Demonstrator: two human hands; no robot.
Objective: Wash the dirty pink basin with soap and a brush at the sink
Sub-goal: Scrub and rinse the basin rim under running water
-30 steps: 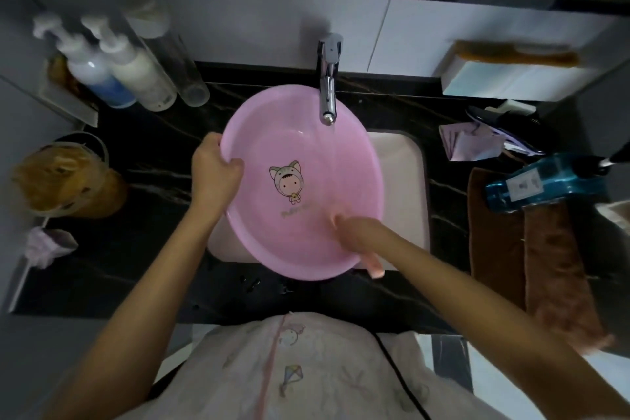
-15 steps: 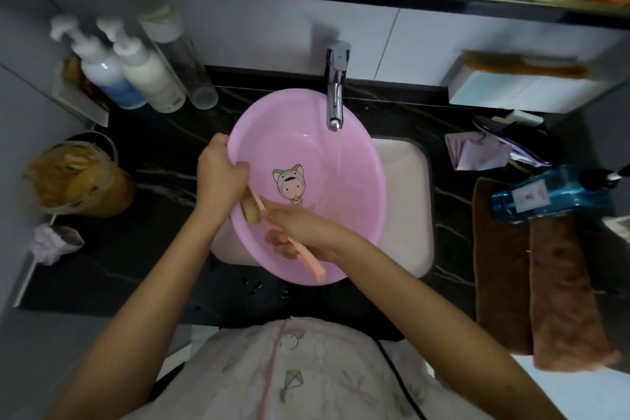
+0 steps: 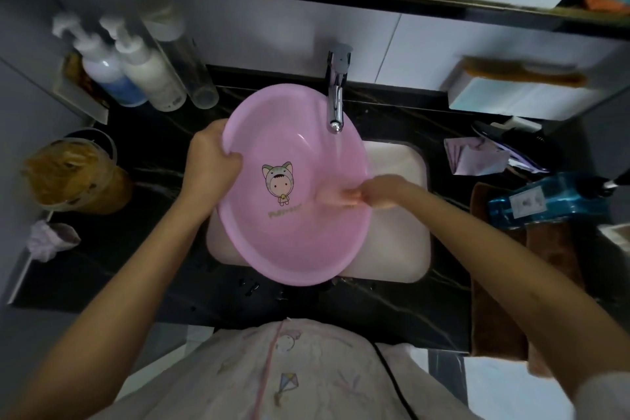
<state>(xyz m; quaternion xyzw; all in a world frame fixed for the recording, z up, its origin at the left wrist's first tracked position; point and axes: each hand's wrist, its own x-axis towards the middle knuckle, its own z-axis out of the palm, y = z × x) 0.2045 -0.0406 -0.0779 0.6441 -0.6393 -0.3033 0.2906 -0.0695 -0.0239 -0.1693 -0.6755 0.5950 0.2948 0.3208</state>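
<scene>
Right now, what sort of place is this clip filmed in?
Most likely a home bathroom vanity: a white sink set in a dark marbled counter under a chrome tap, pump bottles standing at the back left, and brown towels on the right.

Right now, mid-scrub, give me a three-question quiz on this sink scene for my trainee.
1. True or false: the left hand grips the pink basin by its left rim.
2. Where does the brush, held in the right hand, meet the basin? A) on its left rim B) inside it, on the right C) beneath it
3. Fill in: the basin is held over the white ___, below the faucet.
Key: 1 true; 2 B; 3 sink.
</scene>
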